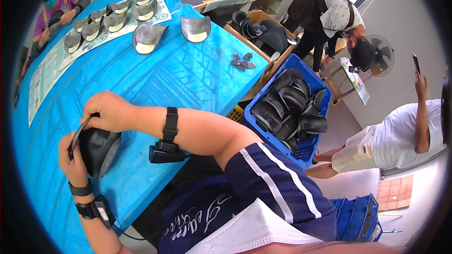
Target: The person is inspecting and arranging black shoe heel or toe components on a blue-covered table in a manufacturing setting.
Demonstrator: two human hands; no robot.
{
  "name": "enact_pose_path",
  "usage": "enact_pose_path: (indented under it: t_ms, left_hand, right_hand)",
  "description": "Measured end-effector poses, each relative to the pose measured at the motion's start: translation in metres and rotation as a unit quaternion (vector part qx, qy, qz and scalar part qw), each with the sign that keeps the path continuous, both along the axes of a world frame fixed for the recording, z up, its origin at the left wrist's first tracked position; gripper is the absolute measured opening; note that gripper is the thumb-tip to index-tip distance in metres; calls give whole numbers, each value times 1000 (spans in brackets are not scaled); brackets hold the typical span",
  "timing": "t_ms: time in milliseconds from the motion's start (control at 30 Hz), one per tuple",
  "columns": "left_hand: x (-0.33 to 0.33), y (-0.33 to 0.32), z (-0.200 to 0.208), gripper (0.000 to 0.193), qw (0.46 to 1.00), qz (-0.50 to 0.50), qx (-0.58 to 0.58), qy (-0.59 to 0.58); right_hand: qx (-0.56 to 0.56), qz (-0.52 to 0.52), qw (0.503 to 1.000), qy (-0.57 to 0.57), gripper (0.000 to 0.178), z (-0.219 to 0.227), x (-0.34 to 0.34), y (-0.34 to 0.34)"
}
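A black, curved, leather-like piece (96, 153) with a grey edge is held up over the near left of the blue-covered table (188, 82). My right hand (110, 112) pinches its upper rim between thumb and bent fingers. From the left side, my left hand (73, 162) grips the same piece, its fingers along a thin dark flap (75, 141). Some of the fingertips are hidden behind the material. Farther up the table stand similar grey-black curved pieces with cream patches, among them one piece (196, 29) on the right and another (148, 38) beside it.
Small dark scraps (243, 61) lie near the table's right edge. Beyond it are a blue crate (249, 113) of black curved pieces and a cardboard box (260, 16). One person (66, 2) works at far left; two others (329, 11) (400, 136) are at right.
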State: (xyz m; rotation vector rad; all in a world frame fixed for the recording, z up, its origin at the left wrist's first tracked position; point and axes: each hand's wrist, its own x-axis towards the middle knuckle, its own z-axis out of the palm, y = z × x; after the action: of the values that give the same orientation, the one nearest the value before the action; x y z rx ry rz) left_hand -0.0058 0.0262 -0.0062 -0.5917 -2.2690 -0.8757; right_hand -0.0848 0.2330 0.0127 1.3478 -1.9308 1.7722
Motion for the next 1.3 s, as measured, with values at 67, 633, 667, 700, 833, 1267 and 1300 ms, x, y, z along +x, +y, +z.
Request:
enact_pose_path:
  t_ms: [67,633,667,700,833,1267,1300]
  left_hand:
    - [-4,-6,-6,15,972,51,213,-85]
    - [-14,-34,-11,9,934,21,342,-101]
    - [-13,-36,-11,9,934,24,342,-99]
    - [-16,-35,-12,7,942,13,322,-95]
    - [-17,-36,-10,6,936,-6,341,-90]
    - [-6,23,32,21,826,-20,550,-118]
    - [-8,12,23,16,835,-38,528,-151]
  right_hand:
    - [-18,-23,999,21,15,0,-2,1]
    - [-86,24,966,-244,16,7,-8,4]
    - [-85,28,966,-244,16,7,-8,4]
    - [-96,32,962,-254,19,6,-9,6]
    - [-220,32,920,-324,27,10,-1,3]
    - [-48,13,957,-285,21,-6,-14,13]
    - [-49,29,957,-284,21,-6,-13,11]
